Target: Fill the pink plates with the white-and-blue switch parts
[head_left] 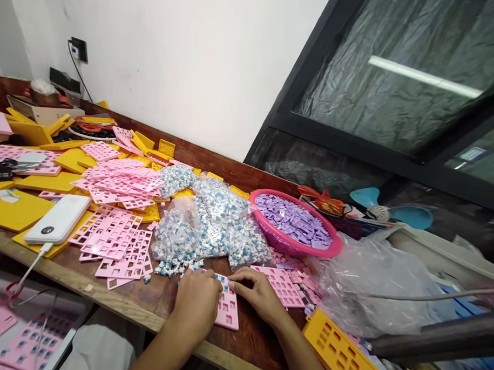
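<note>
"While both hands are at it, how is the pink plate (234, 309) entered?"

"Pink plate, square-holed, one: under the left hand (196, 303), just left of the right hand's (256, 292) thumb; some holes bear blue pieces (223, 278). Left hand: fingers curled over the plate; hold beneath, cannot tell. Right hand: thumb and forefinger set narrow at the plate; piece between them, cannot tell."

"Hazards?"

"Piece seated askew, if pressed off-centre. Plate skidding, should the left hand slacken. Loose blue-and-white pieces (172, 267), heaped just beyond the left hand: could scatter if knuckles brush them. Stray piece (146, 278), left of that hand: could be swept away by a sleeve-side knock."

"Obscured?"

"Plate's left part, covered by the left hand; filled holes uncountable. Clear bags (224, 215), beyond both hands: contents confused by glare. Yellow plate (342, 347), right of the right forearm: cut off below."
</note>
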The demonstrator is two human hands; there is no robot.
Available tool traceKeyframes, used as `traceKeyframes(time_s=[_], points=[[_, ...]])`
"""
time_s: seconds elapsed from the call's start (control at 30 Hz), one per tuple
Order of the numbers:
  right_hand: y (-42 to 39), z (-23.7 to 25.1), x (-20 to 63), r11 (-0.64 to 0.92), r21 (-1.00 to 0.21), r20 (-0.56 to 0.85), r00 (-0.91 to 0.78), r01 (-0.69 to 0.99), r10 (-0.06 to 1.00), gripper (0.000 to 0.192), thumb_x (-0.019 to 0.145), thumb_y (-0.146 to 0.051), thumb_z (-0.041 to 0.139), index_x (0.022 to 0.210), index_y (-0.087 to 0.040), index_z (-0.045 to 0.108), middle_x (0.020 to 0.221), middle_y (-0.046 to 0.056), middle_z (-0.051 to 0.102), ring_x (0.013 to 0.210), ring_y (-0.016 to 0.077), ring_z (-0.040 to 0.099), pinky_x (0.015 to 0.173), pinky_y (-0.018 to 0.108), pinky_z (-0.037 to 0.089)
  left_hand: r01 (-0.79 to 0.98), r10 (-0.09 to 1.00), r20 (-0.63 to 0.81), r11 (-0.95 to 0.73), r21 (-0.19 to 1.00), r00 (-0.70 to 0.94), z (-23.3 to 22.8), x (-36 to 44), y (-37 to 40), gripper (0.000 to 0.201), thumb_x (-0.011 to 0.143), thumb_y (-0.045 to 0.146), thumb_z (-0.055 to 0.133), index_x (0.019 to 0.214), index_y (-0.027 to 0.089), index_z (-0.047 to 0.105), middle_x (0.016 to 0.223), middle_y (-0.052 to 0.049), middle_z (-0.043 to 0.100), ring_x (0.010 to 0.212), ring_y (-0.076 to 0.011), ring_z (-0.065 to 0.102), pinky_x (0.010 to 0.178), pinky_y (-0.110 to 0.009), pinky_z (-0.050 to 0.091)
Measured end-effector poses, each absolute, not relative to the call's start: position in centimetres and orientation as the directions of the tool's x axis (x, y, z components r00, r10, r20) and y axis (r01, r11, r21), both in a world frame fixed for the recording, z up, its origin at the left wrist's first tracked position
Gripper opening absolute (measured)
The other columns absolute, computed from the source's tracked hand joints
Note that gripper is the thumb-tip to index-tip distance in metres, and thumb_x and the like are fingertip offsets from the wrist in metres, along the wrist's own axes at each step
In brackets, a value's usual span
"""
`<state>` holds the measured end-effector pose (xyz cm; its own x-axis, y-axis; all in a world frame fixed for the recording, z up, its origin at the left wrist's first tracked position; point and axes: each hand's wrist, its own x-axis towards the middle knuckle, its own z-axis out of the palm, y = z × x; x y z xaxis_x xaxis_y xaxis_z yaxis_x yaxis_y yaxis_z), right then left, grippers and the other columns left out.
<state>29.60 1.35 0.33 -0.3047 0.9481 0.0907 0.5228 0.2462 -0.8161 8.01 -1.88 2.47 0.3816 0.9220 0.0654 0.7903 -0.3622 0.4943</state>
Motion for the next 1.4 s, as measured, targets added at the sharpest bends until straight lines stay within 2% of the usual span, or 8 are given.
traceKeyframes(time_s=[0.23, 0.53, 0.77, 0.9, 1.0, 1.13, 1.27, 1.4], points=[[1.0, 0.7, 29.4, 0.254, -0.787, 0.105, -0.285, 0.562, 0.953, 0.035, 0.088, -0.053, 0.074, 0.094, -0.019, 0.082, 0.092, 0.009, 0.075, 0.088, 0.0258, 0.069, 0.084, 0.039, 0.052, 0.777, 0.882, 0.064, -0.445, 0.445, 0.468, 3.4, 8.6, -2.2, 0.030, 0.098, 0.013, 0.047, 0.110, 0.018, 0.074, 0.111, -0.014, 0.076, 0.111, -0.0314, 0.067, 0.096, -0.047, 0.045], [1.2, 0.8, 29.4, 0.262, -0.772, 0.100, -0.297, 0.579, 0.950, 0.034, 0.088, -0.053, 0.074, 0.093, -0.020, 0.082, 0.091, 0.009, 0.075, 0.087, 0.0254, 0.068, 0.085, 0.038, 0.053, 0.780, 0.886, 0.044, -0.429, 0.456, 0.461, 3.9, 7.9, -1.4, 0.026, 0.095, 0.015, 0.053, 0.082, 0.019, 0.076, 0.091, -0.012, 0.080, 0.091, -0.0275, 0.073, 0.088, -0.042, 0.045], [1.2, 0.8, 29.3, 0.268, -0.762, 0.100, -0.301, 0.590, 0.948, 0.036, 0.088, -0.054, 0.073, 0.093, -0.020, 0.081, 0.091, 0.008, 0.075, 0.087, 0.0255, 0.068, 0.082, 0.038, 0.053, 0.754, 0.890, 0.088, -0.427, 0.499, 0.447, 3.5, 7.6, -2.5, 0.026, 0.097, 0.016, 0.051, 0.094, 0.021, 0.076, 0.100, -0.010, 0.080, 0.098, -0.0271, 0.072, 0.094, -0.044, 0.044], [0.9, 1.0, 29.2, 0.281, -0.744, 0.117, -0.297, 0.606, 0.948, 0.034, 0.087, -0.053, 0.074, 0.095, -0.020, 0.080, 0.094, 0.008, 0.074, 0.090, 0.0263, 0.068, 0.082, 0.038, 0.053, 0.677, 0.915, 0.236, -0.401, 0.617, 0.327, 3.6, 3.1, -3.2, 0.018, 0.097, 0.026, 0.058, 0.100, 0.027, 0.075, 0.106, -0.004, 0.077, 0.104, -0.0234, 0.067, 0.092, -0.037, 0.045], [-0.1, 1.8, 28.0, 0.341, -0.700, 0.246, -0.237, 0.627, 0.940, 0.031, 0.091, -0.051, 0.070, 0.094, -0.021, 0.076, 0.097, 0.010, 0.074, 0.092, 0.0269, 0.067, 0.083, 0.040, 0.053, 0.750, 0.953, 0.246, -0.292, 0.593, 0.177, 3.5, -2.3, -3.0, 0.019, 0.094, 0.020, 0.058, 0.095, 0.026, 0.076, 0.102, -0.004, 0.074, 0.099, -0.0234, 0.066, 0.088, -0.036, 0.044], [-1.9, 3.7, 23.7, 0.493, -0.555, 0.306, -0.387, 0.669, 0.870, 0.017, 0.096, -0.037, 0.066, 0.096, -0.023, 0.074, 0.098, 0.008, 0.073, 0.095, 0.0246, 0.065, 0.086, 0.038, 0.050, 0.757, 0.969, 0.130, -0.247, 0.605, 0.212, 2.3, -7.6, -2.2, 0.024, 0.086, 0.012, 0.061, 0.097, 0.026, 0.077, 0.101, -0.003, 0.075, 0.102, -0.0226, 0.067, 0.089, -0.032, 0.044], [-2.2, 4.7, 18.1, 0.686, -0.275, 0.164, -0.670, 0.673, 0.724, 0.015, 0.091, -0.029, 0.073, 0.105, -0.024, 0.072, 0.104, 0.006, 0.073, 0.101, 0.0245, 0.062, 0.089, 0.037, 0.046, 0.688, 0.949, 0.090, -0.282, 0.669, 0.302, 1.5, -8.5, -1.7, 0.034, 0.083, 0.007, 0.057, 0.101, 0.026, 0.078, 0.105, -0.003, 0.076, 0.103, -0.0212, 0.068, 0.091, -0.030, 0.045], [-0.9, 4.6, 14.9, 0.724, 0.014, 0.014, -0.724, 0.690, 0.690, 0.010, 0.092, -0.026, 0.070, 0.098, -0.019, 0.072, 0.102, 0.009, 0.074, 0.101, 0.0271, 0.062, 0.089, 0.040, 0.044, 0.681, 0.945, 0.099, -0.294, 0.670, 0.310, 1.9, -8.0, -1.8, 0.038, 0.078, 0.004, 0.055, 0.094, 0.028, 0.079, 0.103, -0.002, 0.077, 0.102, -0.0214, 0.069, 0.089, -0.029, 0.046]])
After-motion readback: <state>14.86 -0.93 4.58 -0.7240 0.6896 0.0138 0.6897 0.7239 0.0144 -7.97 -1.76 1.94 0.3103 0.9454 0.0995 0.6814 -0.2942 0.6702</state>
